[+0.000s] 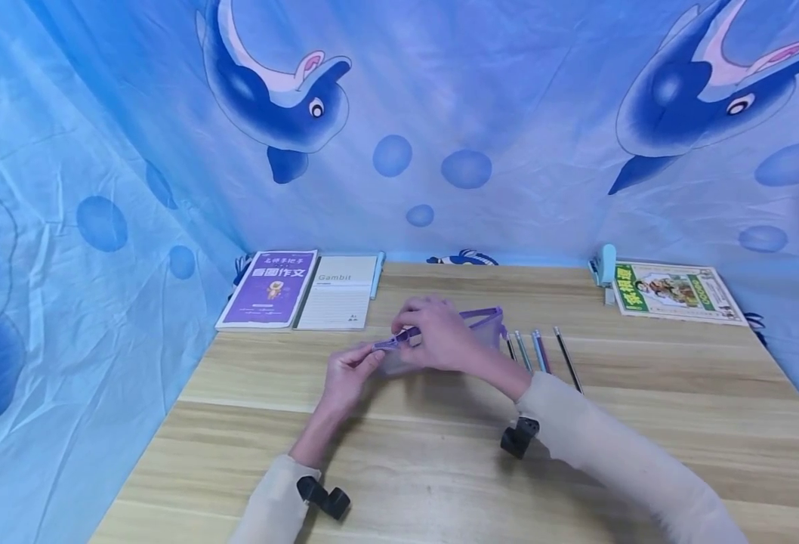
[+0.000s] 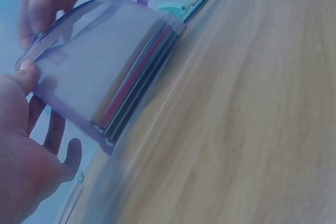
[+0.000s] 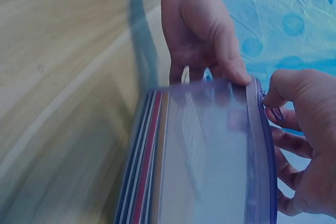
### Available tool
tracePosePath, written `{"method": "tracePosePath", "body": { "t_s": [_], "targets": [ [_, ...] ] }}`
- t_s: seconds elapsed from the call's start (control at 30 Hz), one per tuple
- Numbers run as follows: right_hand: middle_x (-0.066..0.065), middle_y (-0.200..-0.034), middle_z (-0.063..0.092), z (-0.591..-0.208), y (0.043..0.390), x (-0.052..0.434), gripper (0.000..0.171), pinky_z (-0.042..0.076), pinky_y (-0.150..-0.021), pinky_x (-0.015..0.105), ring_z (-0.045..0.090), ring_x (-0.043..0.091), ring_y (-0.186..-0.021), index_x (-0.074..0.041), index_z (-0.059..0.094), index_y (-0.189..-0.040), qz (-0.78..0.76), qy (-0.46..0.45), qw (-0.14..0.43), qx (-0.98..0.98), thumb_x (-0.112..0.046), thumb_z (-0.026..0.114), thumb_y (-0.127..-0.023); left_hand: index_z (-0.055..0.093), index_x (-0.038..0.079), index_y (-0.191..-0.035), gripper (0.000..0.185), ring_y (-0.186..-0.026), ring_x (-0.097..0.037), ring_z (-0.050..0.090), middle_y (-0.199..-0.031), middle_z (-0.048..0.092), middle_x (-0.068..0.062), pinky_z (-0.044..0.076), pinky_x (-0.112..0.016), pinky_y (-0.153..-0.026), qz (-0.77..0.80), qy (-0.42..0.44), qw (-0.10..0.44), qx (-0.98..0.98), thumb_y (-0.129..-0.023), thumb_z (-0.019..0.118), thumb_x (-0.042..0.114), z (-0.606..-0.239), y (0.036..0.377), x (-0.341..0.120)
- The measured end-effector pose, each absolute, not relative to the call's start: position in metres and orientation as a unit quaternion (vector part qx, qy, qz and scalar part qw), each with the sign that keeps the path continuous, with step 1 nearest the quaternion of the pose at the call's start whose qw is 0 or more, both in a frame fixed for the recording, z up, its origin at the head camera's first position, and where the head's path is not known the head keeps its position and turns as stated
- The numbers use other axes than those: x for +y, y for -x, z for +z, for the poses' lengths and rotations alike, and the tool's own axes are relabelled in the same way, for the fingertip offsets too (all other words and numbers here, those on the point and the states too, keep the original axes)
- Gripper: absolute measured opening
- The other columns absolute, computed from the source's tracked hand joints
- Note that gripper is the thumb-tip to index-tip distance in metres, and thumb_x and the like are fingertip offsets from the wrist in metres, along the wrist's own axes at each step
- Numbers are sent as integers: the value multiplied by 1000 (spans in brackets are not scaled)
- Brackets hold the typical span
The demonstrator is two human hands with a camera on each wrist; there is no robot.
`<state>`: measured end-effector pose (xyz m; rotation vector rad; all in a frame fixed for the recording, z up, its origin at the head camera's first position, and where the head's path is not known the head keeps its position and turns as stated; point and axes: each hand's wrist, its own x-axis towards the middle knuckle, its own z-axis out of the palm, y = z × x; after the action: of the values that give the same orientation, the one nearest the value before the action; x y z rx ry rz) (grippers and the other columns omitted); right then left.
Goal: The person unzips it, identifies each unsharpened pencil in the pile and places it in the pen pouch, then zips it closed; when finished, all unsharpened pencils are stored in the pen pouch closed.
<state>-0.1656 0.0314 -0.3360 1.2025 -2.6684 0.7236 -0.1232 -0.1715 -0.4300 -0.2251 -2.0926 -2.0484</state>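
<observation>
A clear purple-edged pouch [image 1: 470, 329] was held just above a wooden desk [image 1: 440, 453], near the centre of the head view. Its left end was pinched by the left hand [image 1: 348, 374], thumb on top and fingers beneath, as was shown at the lower left of the left wrist view [image 2: 26, 156]. The right hand [image 1: 440, 332] was curled over the pouch's top edge, and the zipper pull [image 3: 262, 98] was pinched by its fingers at the right of the right wrist view. Both hands were therefore closed on the pouch. Through the clear wall, several pens [image 2: 134, 95] were seen lying along the pouch's bottom, in dark, red and pale colours; their exact number could not be told.

Just right of the pouch in the head view, loose pens [image 1: 538, 351] were laid side by side on the desk, close to the right wrist. At the upper left of the desk, a purple book [image 1: 270, 289] was set beside a pale notebook [image 1: 340, 291], the two touching edge to edge. At the upper right, a green-bordered book [image 1: 674, 291] was placed, with a small light-blue stapler [image 1: 603, 266] just at its left corner. The desk was backed by a blue cloth [image 1: 440, 113] printed with dolphins and bubbles. A black camera mount was worn on each wrist over cream sleeves.
</observation>
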Motion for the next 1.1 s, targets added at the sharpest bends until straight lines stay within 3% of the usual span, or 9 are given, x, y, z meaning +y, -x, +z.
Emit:
{"method": "tracePosePath", "body": {
  "t_s": [0.17,0.47,0.77,0.97,1.1],
  "targets": [
    [4,-112,66,-339,172,61,28,46,-92,57,57,31,-106,-15,77,-102,235,-381,86,-890,-22,81,-76,67,-14,-106,21,-89,-7,67,-107,68,-28,54,-22,-84,-683,42,106,-721,-87,70,-6,-427,123,-176],
    [11,-108,65,-345,184,138,24,51,-81,51,59,33,-101,-12,79,-99,250,-353,106,-896,-16,80,-75,65,-14,-107,22,-91,-6,68,-110,66,-29,54,-23,-87,-674,18,111,-730,-86,70,-9,-426,129,-185],
    [11,-97,63,-351,185,185,21,47,-61,37,57,25,-78,-10,79,-95,264,-327,143,-896,-9,78,-74,67,-12,-110,23,-93,-9,67,-111,68,-26,53,-23,-87,-656,37,84,-749,-88,70,-4,-421,141,-185],
    [5,-94,67,-357,174,184,22,55,-60,34,62,20,-75,-7,76,-97,323,-339,98,-878,-3,78,-76,70,-10,-108,21,-92,-17,66,-110,69,-24,56,-23,-81,-638,88,69,-761,-87,69,-6,-418,138,-194],
    [3,-94,69,-364,155,185,24,59,-63,33,65,18,-78,-5,74,-98,355,-357,63,-861,2,77,-75,72,-7,-109,25,-97,-26,66,-112,69,-21,55,-25,-84,-588,164,64,-789,-84,71,-8,-419,128,-201]
  ]
}}
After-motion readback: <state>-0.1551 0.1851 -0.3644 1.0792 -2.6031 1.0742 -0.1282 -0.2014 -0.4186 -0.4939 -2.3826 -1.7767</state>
